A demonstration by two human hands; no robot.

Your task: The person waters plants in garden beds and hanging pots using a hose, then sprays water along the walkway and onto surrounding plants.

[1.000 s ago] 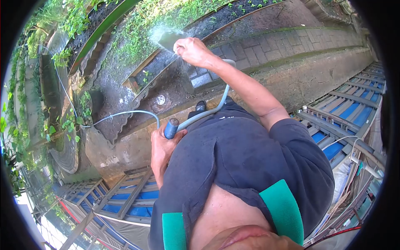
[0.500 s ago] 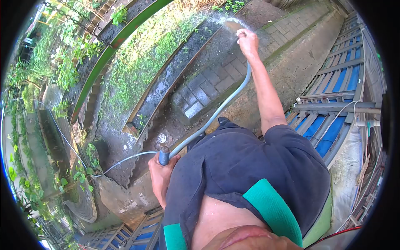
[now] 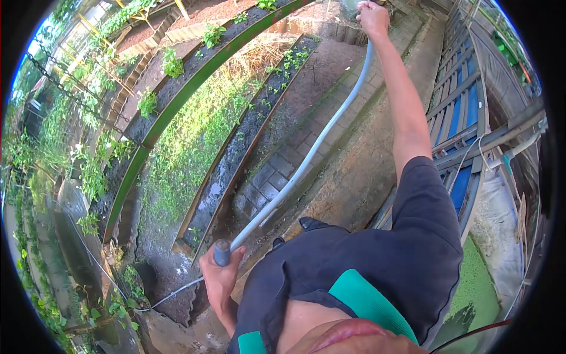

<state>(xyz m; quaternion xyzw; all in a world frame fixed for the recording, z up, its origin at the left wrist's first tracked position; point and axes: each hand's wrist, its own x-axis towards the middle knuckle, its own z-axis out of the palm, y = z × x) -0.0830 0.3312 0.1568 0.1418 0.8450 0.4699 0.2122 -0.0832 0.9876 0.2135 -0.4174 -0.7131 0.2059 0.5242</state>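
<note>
My right hand [image 3: 374, 22], at the end of an outstretched arm, is closed around the far end of a grey-blue hose [image 3: 303, 165]. Pale water spray [image 3: 351, 6] shows beside its fingers, cut off by the top edge. The hose runs down in a slanting line to my left hand [image 3: 220, 280], which is closed around it near my waist. A blunt grey-blue cylindrical end [image 3: 222, 253] sticks up from that fist; how it joins the hose is hidden. A thinner hose [image 3: 177, 292] leads away left from this hand.
A green curved metal beam [image 3: 138, 162] crosses above planting beds with seedlings [image 3: 172, 63] and grass [image 3: 200, 130]. A wet brick path [image 3: 262, 183] runs beside a concrete ledge [image 3: 348, 183]. To the right stands a slatted frame [image 3: 448, 106] over blue sheeting. Chains [image 3: 76, 88] hang at left.
My right hand has swung up and to the right with the hose end, to the top edge. My left hand sits slightly lower and further left. The hose is straighter, and the view has shifted.
</note>
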